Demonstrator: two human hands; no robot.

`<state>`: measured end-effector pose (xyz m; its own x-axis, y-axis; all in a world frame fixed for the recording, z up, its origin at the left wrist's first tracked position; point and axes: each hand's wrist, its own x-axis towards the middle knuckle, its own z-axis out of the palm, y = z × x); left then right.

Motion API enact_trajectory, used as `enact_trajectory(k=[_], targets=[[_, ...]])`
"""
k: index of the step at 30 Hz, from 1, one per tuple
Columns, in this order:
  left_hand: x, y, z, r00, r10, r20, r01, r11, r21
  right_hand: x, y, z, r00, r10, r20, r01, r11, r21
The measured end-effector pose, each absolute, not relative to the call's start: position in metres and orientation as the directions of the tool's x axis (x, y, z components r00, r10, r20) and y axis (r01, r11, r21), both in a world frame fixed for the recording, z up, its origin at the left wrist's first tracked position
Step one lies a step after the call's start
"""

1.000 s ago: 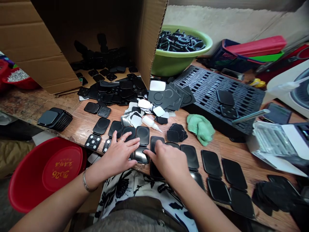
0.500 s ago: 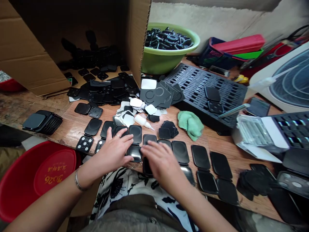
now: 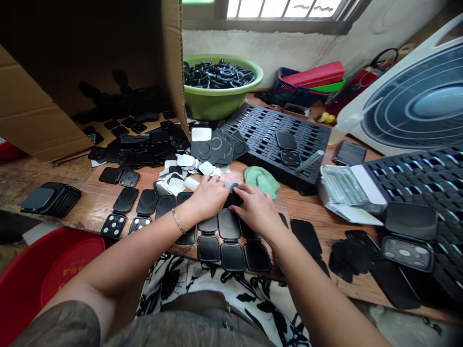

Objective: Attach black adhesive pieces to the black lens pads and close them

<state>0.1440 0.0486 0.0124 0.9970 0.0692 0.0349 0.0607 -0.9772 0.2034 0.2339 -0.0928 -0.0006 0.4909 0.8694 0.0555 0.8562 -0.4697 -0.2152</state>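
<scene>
My left hand [image 3: 211, 195] and my right hand [image 3: 254, 202] meet over the small stack of thin black square pads [image 3: 234, 193]. The fingers of both hands are closed at its edges; how many pads they pinch is hidden. Just below, a row of flat black hinged cases [image 3: 229, 224] lies unfolded along the table edge, my forearms covering some of them. Farther left, an unfolded case [image 3: 113, 225] shows pale round dots in its lower half. Beside my left hand are a white bottle [image 3: 191, 183], partly covered, and loose white and grey square pieces [image 3: 171, 178].
A cardboard box [image 3: 32, 111] with black parts stands at back left, a green basin [image 3: 220, 103] of black rings behind. A green cloth [image 3: 261, 179], black slotted tray [image 3: 264, 130] and white box [image 3: 352, 193] are to the right. A red basin [image 3: 72, 246] is below left.
Both hands have moved from the hinged cases forward to the stack of black pads and closed their fingers there. The camera view has shifted right and up.
</scene>
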Motion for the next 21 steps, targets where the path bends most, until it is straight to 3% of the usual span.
enact_trajectory(k=[4, 7, 9, 11, 14, 18, 21], targets=[[0.124, 0.067, 0.036, 0.988, 0.151, 0.019, 0.138, -0.946, 0.293, 0.239, -0.097, 0.005, 0.483, 0.876, -0.003, 0.854, -0.472, -0.221], [0.079, 0.091, 0.058, 0.973, 0.229, -0.04, 0.217, -0.835, 0.506, 0.233, -0.097, 0.007, 0.486, 0.871, 0.071, 0.841, -0.444, -0.31], [0.041, 0.105, 0.066, 0.952, 0.283, -0.12, 0.291, -0.702, 0.65, 0.217, -0.092, 0.009, 0.443, 0.872, 0.21, 0.842, -0.324, -0.432], [0.007, 0.112, 0.066, 0.922, 0.32, -0.217, 0.377, -0.619, 0.689, 0.191, -0.082, 0.01, 0.331, 0.887, 0.321, 0.824, -0.106, -0.557], [-0.027, 0.114, 0.05, 0.876, 0.33, -0.352, 0.478, -0.486, 0.732, 0.146, -0.064, 0.008, 0.116, 0.928, 0.355, 0.73, 0.163, -0.664], [-0.047, 0.111, 0.032, 0.88, 0.3, -0.368, 0.453, -0.303, 0.838, 0.109, -0.05, -0.001, 0.085, 0.962, 0.258, 0.661, 0.139, -0.737], [-0.054, 0.113, 0.028, 0.885, 0.284, -0.369, 0.43, -0.194, 0.882, 0.103, -0.05, -0.003, 0.09, 0.945, 0.314, 0.696, 0.165, -0.699]])
